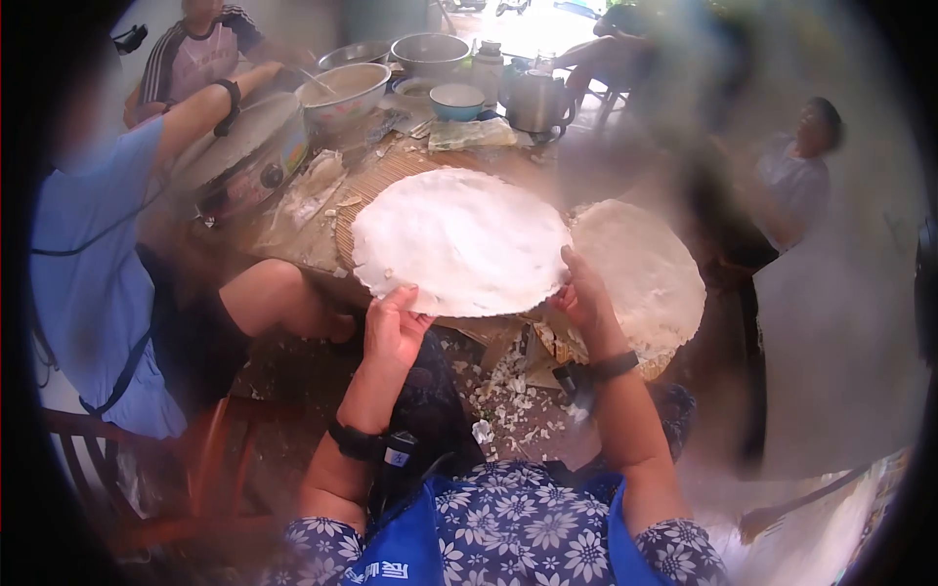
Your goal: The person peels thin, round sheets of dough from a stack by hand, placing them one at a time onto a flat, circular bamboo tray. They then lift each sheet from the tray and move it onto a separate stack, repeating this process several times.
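A large round white sheet [459,239], thin and rough-edged, is held up between my two hands. My left hand [396,327] grips its lower left edge, with the thumb on top. My right hand [584,293] grips its right edge. Beneath the sheet, a round mat of thin sticks [347,230] shows at the left. A second round, off-white sheet [640,278] lies to the right, behind my right hand and wrist, with crumbs along its lower edge.
Bowls [342,88], a metal basin [430,51], a blue bowl [456,101] and a metal pot [535,101] stand at the back. A person in blue [98,273] is at the left. White scraps [513,396] litter the floor. A wooden chair [220,459] is lower left.
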Tool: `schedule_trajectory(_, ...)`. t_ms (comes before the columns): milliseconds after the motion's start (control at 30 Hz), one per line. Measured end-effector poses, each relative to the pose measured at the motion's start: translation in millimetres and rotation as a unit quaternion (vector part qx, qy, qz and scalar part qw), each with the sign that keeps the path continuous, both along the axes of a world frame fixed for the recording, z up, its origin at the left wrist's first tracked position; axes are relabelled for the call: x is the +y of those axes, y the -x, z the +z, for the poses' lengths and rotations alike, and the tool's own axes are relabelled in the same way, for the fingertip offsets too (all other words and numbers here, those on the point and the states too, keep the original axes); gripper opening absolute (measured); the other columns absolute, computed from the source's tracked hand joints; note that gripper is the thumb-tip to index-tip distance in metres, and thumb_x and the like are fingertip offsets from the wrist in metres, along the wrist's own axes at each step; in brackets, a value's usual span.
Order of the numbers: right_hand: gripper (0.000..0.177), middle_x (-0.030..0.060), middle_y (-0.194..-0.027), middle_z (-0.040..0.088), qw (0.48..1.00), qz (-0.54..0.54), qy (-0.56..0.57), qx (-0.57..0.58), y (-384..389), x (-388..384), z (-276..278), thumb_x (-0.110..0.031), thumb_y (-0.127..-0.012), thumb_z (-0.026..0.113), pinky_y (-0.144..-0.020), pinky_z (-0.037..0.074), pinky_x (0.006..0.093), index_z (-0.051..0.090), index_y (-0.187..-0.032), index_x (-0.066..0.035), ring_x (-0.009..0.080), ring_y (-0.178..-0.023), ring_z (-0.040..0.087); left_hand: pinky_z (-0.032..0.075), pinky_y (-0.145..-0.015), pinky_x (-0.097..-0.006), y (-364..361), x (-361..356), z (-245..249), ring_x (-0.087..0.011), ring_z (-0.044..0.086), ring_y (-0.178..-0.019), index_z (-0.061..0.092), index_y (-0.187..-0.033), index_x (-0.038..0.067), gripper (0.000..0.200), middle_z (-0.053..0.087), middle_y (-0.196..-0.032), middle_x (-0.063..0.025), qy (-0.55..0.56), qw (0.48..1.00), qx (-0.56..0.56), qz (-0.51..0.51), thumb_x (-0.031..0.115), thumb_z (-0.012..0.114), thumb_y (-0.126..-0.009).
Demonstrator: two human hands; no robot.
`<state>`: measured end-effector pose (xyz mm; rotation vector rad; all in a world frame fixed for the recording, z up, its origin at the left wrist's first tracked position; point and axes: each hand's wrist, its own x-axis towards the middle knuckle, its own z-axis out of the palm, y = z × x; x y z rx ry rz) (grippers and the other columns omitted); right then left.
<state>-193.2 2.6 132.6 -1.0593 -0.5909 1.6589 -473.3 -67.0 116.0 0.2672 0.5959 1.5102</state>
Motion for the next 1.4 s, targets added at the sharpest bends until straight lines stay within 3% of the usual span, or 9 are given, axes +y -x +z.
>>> schedule_trajectory(67, 0.023, 0.0108, -0.093, 0.061, 0.994, -0.022, -0.043, 0.103, 20.3, -3.5, 9.4, -0.014, -0.087, 0.057, -0.068, 0.055, 0.0363, 0.053, -0.105, -0.001, 0.0233, -0.078, 0.063, 0.050, -0.080, -0.0396, -10.2, -8.8, -1.2, -0.0245, 0.060, -0.097, 0.049, -0.116, 0.003, 0.037, 0.059, -0.108, -0.0094, 0.010, 1.000, 0.002, -0.006, 0.000, 0.054, -0.080)
schedule_trajectory(167, 0.023, 0.0118, -0.095, 0.061, 0.973, -0.034, -0.216, -0.074, 10.0, 5.5, -12.3, -0.008, -0.084, 0.056, -0.074, 0.054, 0.0377, 0.052, -0.105, 0.002, 0.0250, -0.081, 0.063, 0.050, -0.082, -0.0410, -12.3, -9.0, -10.7, -0.0254, 0.059, -0.098, 0.049, -0.117, 0.002, 0.038, 0.059, -0.109, -0.0103, 0.018, 0.999, 0.007, -0.026, 0.000, 0.055, -0.080)
schedule_trajectory(267, 0.023, 0.0110, -0.094, 0.062, 0.969, -0.043, -0.219, -0.106, 11.6, 7.2, 3.1, -0.004, -0.081, 0.054, -0.074, 0.054, 0.0362, 0.053, -0.103, 0.002, 0.0232, -0.081, 0.063, 0.050, -0.084, -0.0428, -12.2, -6.1, -8.7, -0.0259, 0.059, -0.099, 0.049, -0.117, 0.004, 0.038, 0.059, -0.108, -0.0097, 0.073, 0.997, 0.011, 0.007, 0.000, 0.055, -0.080)
schedule_trajectory(400, 0.022, 0.0100, -0.092, 0.062, 0.980, -0.063, -0.149, -0.118, 13.5, 11.7, 28.3, -0.001, -0.078, 0.053, -0.073, 0.053, 0.0339, 0.054, -0.100, 0.002, 0.0204, -0.079, 0.062, 0.046, -0.093, -0.0441, -9.0, 0.2, -16.9, -0.0261, 0.055, -0.108, 0.046, -0.122, 0.005, 0.042, 0.055, -0.115, -0.0096, -0.005, 0.998, -0.058, 0.032, -0.001, 0.053, -0.081)
schedule_trajectory(733, 0.024, 0.0019, -0.086, 0.061, 0.933, -0.096, -0.275, -0.213, -31.0, -3.6, 71.4, -0.004, -0.077, 0.054, -0.063, 0.046, 0.0236, 0.059, -0.100, 0.000, 0.0102, -0.070, 0.056, 0.046, -0.093, -0.0461, -48.1, 9.8, -12.2, -0.0279, 0.056, -0.106, 0.048, -0.119, 0.006, 0.045, 0.057, -0.110, -0.0094, -0.005, 0.999, -0.043, -0.019, -0.002, 0.056, -0.076)
schedule_trajectory(1000, 0.018, 0.0035, -0.088, 0.062, 0.921, -0.253, -0.244, -0.166, -160.4, -49.2, 88.7, -0.004, -0.082, 0.056, -0.069, 0.049, 0.0249, 0.060, -0.099, -0.002, 0.0127, -0.078, 0.060, 0.049, -0.089, -0.0393, -162.2, 38.7, 23.2, -0.0223, 0.057, -0.103, 0.051, -0.116, 0.008, 0.037, 0.058, -0.110, -0.0059, -0.073, 0.984, -0.004, -0.160, 0.004, 0.059, -0.080)
schedule_trajectory(1133, 0.027, 0.0103, -0.104, 0.061, 0.915, -0.242, -0.289, -0.143, -233.9, -60.2, 62.6, -0.002, -0.084, 0.053, -0.080, 0.051, 0.0312, 0.053, -0.110, 0.000, 0.0203, -0.091, 0.061, 0.052, -0.080, -0.0360, -218.1, 46.0, 25.2, -0.0185, 0.060, -0.096, 0.053, -0.111, 0.009, 0.031, 0.061, -0.103, -0.0044, -0.012, 0.974, 0.085, -0.209, 0.007, 0.060, -0.081)
schedule_trajectory(1300, 0.029, 0.0122, -0.106, 0.060, 0.942, -0.277, -0.149, -0.120, -286.7, -46.4, 20.1, 0.000, -0.083, 0.052, -0.083, 0.051, 0.0370, 0.051, -0.112, 0.002, 0.0232, -0.094, 0.060, 0.050, -0.063, -0.0306, -256.1, 58.9, -8.0, -0.0146, 0.060, -0.068, 0.057, -0.104, 0.009, 0.020, 0.063, -0.085, -0.0035, 0.034, 0.947, 0.186, -0.260, 0.013, 0.056, -0.085)
schedule_trajectory(1400, 0.026, 0.0117, -0.102, 0.062, 0.945, -0.268, -0.100, -0.159, -306.3, -38.1, -16.1, -0.001, -0.083, 0.052, -0.082, 0.051, 0.0371, 0.053, -0.109, 0.003, 0.0228, -0.090, 0.061, 0.047, -0.058, -0.0282, -256.9, 63.5, -26.0, -0.0135, 0.059, -0.064, 0.057, -0.100, 0.009, 0.017, 0.063, -0.083, -0.0038, 0.063, 0.920, 0.225, -0.314, 0.013, 0.056, -0.084)
